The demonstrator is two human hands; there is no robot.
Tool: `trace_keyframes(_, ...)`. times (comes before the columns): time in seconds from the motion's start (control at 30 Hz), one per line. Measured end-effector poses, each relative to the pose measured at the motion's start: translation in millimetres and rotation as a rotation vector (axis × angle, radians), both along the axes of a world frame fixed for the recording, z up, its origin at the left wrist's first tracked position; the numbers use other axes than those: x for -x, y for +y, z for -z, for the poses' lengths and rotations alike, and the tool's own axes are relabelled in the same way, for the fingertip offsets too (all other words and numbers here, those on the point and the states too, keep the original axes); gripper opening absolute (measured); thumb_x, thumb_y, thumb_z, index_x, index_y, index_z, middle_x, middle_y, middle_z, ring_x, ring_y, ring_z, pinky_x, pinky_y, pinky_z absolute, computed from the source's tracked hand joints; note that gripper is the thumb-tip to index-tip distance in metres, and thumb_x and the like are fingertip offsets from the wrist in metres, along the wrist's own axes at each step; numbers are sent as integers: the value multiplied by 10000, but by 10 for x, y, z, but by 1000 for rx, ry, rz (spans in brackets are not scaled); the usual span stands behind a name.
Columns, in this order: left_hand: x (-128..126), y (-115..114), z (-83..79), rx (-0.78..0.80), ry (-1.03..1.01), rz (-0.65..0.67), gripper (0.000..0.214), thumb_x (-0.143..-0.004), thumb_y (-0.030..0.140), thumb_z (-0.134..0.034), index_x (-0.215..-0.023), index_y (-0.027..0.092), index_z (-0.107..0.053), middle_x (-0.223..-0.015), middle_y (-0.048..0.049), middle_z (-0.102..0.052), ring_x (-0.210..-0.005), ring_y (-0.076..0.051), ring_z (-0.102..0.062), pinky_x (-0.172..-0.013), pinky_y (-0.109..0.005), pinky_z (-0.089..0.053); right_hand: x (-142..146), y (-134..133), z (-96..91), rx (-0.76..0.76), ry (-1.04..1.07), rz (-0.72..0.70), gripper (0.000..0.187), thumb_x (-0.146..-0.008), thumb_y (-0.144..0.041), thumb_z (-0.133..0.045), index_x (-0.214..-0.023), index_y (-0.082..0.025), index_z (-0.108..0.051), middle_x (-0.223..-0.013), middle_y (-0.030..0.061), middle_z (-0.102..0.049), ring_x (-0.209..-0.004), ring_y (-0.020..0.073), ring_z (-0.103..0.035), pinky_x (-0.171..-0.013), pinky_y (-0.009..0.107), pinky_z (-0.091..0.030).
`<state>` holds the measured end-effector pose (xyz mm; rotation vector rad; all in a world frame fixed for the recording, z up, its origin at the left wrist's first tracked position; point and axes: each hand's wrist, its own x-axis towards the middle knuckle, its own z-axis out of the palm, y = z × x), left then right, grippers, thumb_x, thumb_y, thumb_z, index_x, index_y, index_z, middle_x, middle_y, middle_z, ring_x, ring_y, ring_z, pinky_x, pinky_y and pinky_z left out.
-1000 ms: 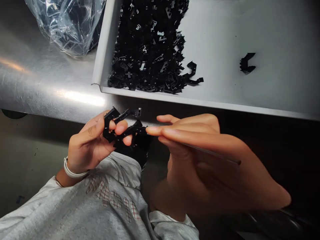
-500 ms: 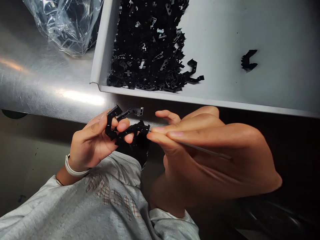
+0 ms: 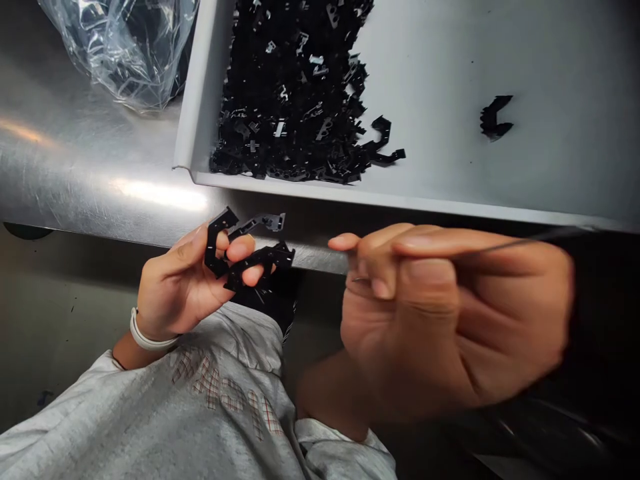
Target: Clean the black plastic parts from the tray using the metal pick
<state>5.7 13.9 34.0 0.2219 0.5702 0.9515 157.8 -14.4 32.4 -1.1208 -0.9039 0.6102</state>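
Note:
My left hand is closed on a black plastic clip with forked arms, held just below the metal table edge. My right hand is curled shut around a thin metal rod, whose length runs right from between the fingers. The hand is blurred by motion and sits apart from the clip, to its right. A heap of small black plastic parts fills the left side of a grey tray above both hands.
One lone black part lies on the tray's bare right side. A clear plastic bag holding dark parts rests on the steel table at the upper left. My grey sleeves are at the bottom.
My right hand pulled the rod's tip away from the clip and drew back to the right, curling into a fist. The left hand and clip stayed nearly still.

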Motion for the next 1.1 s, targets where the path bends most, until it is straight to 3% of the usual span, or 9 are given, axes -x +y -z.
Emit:
trace_keyframes(0.1,14,-3,26,7,-36,34,110,-811,238,-775,-719,186,-743,-720,13,-651,-654,-107,-697,-739,-233,-615,-32,3,142,205,-2,-257,92,-955,-313,-662,-933,-235,-705,-723,-36,-621,-630,106,-594,-609,254,-519)
trace_keyframes(0.17,24,-7,45,6,-63,53,96,-798,240,-794,-732,183,-755,-727,8,-663,-676,-108,-702,-711,-204,-606,-44,14,193,313,27,-460,154,-934,-378,-684,-886,-233,-667,-646,-52,-599,-534,87,-516,-495,215,-432)
trace_keyframes(0.27,37,-14,63,-1,-72,64,92,-799,233,-792,-735,173,-762,-729,-1,-674,-676,-109,-699,-688,-193,-602,-57,33,194,356,102,-603,220,-940,-361,-665,-781,-226,-597,-649,-41,-638,-515,79,-480,-479,206,-397)
trace_keyframes(0.53,34,-9,42,29,-28,54,133,-834,211,-722,-703,187,-726,-712,0,-661,-634,-114,-691,-660,-219,-607,-108,-3,186,319,160,-626,113,-937,-253,-632,-827,-242,-654,-680,-45,-549,-617,87,-498,-555,200,-420)
trace_keyframes(0.73,33,-22,42,52,-115,80,70,-786,173,-800,-758,137,-746,-747,6,-710,-701,-105,-737,-727,-167,-614,-58,0,165,335,134,-577,164,-887,-196,-670,-743,-235,-601,-586,-82,-370,-520,71,-349,-486,191,-354)
trace_keyframes(0.83,40,-38,56,34,-86,59,83,-850,190,-734,-775,155,-743,-770,7,-710,-713,-117,-739,-758,-225,-635,-59,-17,167,333,128,-567,159,-903,-188,-649,-759,-233,-599,-609,-77,-436,-523,62,-403,-496,178,-386)
trace_keyframes(0.97,33,-46,55,36,-70,44,178,-914,200,-638,-766,171,-733,-790,5,-694,-729,-136,-723,-771,-335,-662,-61,-48,172,303,157,-547,147,-929,-207,-631,-788,-230,-597,-669,-62,-565,-589,68,-575,-563,170,-496)
trace_keyframes(1.1,17,-52,38,35,-49,16,237,-942,209,-589,-753,174,-726,-775,6,-673,-717,-123,-705,-761,-326,-659,-46,-58,172,281,123,-527,152,-951,-238,-624,-800,-225,-606,-687,-54,-628,-590,70,-589,-538,160,-488)
